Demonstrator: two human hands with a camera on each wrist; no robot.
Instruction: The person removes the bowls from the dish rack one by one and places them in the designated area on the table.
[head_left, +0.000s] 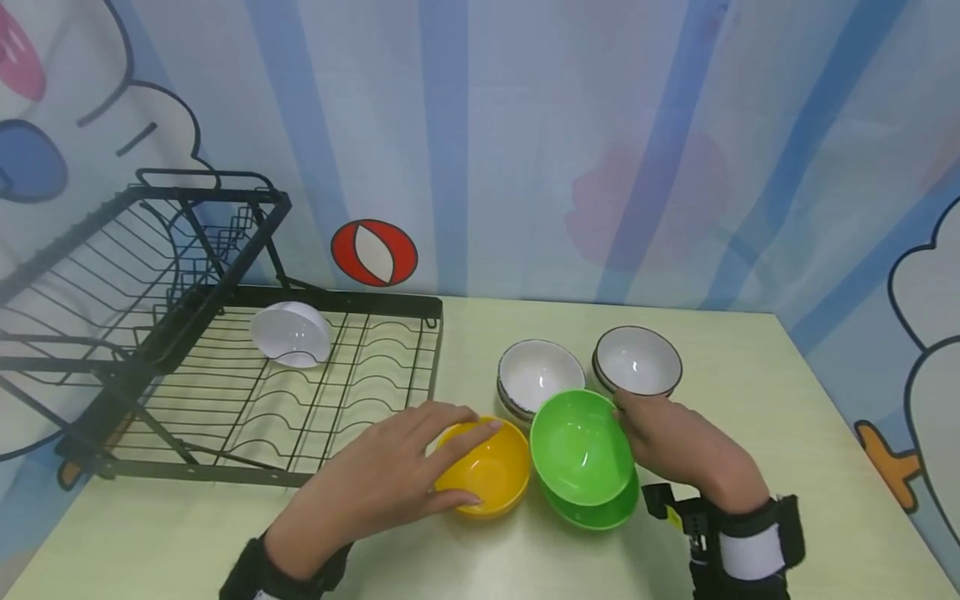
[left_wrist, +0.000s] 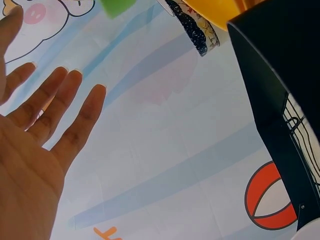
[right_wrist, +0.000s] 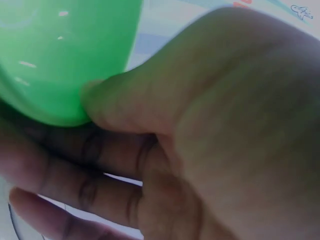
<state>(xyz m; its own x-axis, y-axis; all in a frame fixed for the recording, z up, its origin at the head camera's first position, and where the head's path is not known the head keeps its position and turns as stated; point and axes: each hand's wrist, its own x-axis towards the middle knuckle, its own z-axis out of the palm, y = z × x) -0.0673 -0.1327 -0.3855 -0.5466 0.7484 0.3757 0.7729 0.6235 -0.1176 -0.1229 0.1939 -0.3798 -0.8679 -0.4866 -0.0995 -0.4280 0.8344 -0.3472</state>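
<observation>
My right hand (head_left: 663, 442) pinches the rim of a green bowl (head_left: 581, 446) between thumb and fingers. This bowl is tilted above a second green bowl (head_left: 600, 510); whether the two touch, I cannot tell. In the right wrist view, the thumb (right_wrist: 120, 102) lies over the green bowl's edge with fingers beneath. My left hand (head_left: 397, 475) is over the left side of a yellow bowl (head_left: 491, 471), its fingers spread and fairly straight. The left wrist view shows those extended fingers (left_wrist: 82, 122) holding nothing; contact with the yellow bowl is unclear.
Behind the coloured bowls stand two stacks of white bowls, a left stack (head_left: 540, 371) and a right stack (head_left: 637, 362). A black wire dish rack (head_left: 360, 471) fills the table's left side, with one white bowl (head_left: 291, 333) tilted in it. A printed curtain (head_left: 510, 167) hangs behind.
</observation>
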